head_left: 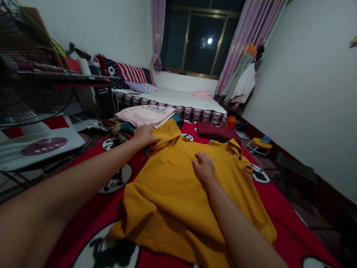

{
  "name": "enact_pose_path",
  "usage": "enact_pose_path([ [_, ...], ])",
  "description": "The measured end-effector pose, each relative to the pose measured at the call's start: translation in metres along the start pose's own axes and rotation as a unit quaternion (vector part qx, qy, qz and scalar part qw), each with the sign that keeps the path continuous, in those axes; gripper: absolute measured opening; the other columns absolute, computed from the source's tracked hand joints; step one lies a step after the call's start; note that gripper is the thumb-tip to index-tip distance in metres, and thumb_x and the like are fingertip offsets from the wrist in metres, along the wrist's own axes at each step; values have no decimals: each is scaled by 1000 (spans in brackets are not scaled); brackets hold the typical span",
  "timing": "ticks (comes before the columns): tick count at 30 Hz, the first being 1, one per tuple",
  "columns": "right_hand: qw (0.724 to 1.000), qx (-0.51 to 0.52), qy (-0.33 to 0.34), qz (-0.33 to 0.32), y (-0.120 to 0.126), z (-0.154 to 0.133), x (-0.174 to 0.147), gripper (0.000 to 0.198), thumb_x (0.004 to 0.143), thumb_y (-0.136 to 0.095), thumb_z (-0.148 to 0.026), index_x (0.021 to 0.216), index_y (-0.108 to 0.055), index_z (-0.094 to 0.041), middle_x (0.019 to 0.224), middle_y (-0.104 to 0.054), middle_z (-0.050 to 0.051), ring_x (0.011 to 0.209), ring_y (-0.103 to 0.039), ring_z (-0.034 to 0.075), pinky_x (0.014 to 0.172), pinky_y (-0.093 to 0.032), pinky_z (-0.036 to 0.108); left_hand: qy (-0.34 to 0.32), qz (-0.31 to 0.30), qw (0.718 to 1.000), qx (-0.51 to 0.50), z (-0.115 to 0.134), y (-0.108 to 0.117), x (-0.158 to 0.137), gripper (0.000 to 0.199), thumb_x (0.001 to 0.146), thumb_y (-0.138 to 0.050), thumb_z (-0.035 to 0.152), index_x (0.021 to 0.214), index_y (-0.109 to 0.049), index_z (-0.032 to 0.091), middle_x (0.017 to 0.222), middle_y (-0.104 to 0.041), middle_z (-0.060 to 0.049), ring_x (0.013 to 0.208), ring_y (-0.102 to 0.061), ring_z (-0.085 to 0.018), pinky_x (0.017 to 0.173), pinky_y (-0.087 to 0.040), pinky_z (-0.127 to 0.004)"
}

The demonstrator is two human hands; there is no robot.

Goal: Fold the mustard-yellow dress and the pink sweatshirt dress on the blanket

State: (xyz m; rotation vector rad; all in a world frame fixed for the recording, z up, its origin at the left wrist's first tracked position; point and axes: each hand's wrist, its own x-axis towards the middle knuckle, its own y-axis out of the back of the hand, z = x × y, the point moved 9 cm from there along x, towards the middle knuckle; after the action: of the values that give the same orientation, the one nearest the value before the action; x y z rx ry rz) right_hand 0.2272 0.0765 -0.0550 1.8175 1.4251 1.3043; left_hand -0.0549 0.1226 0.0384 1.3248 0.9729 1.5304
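A mustard-yellow shirt (173,186) lies spread over a red blanket with round black-and-white prints (83,208). At its upper left, my left hand (145,134) is closed on the sleeve. My right hand (205,167) rests on the middle of the shirt, fingers apart and slightly bent. The sleeve on the right is bunched up, and the lower hem is wavy with folds. Just beyond my left hand sits a pile of clothes topped by a pale pink garment (145,114). A folded maroon garment (217,132) lies past the shirt's collar.
On the left stand a fan (41,145) with a white base and a cluttered desk (83,76). A bed (173,95) runs below the window at the back. Along the right wall are a yellow-topped stool (260,143) and a dark folding stool (297,167).
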Motion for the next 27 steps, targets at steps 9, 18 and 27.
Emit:
enact_pose_path([
  [9,961,81,250,84,36,-78,-31,37,95,-37,-25,127,-55,-23,139,-51,8,128,-48,19,105,-42,36,-86,145,954,-250,47,54,18,26,84,-53,29,95,-68,11,98,-69,-9,94,-63,-21,87,-49,-30],
  [18,963,52,264,-27,21,-81,-41,31,97,-38,-33,105,-65,-21,111,-67,6,98,-64,16,88,-49,25,-385,-11,811,-440,166,81,-55,46,80,-63,32,123,-60,18,126,-62,-8,115,-58,-22,99,-44,-35],
  [27,987,49,142,51,27,-64,-26,56,86,-47,-21,141,-40,-18,150,-36,9,119,-54,23,89,-51,30,-101,-189,966,-145,1,-12,-88,50,68,-62,65,84,-74,19,75,-71,-7,68,-64,-21,56,-44,-24],
])
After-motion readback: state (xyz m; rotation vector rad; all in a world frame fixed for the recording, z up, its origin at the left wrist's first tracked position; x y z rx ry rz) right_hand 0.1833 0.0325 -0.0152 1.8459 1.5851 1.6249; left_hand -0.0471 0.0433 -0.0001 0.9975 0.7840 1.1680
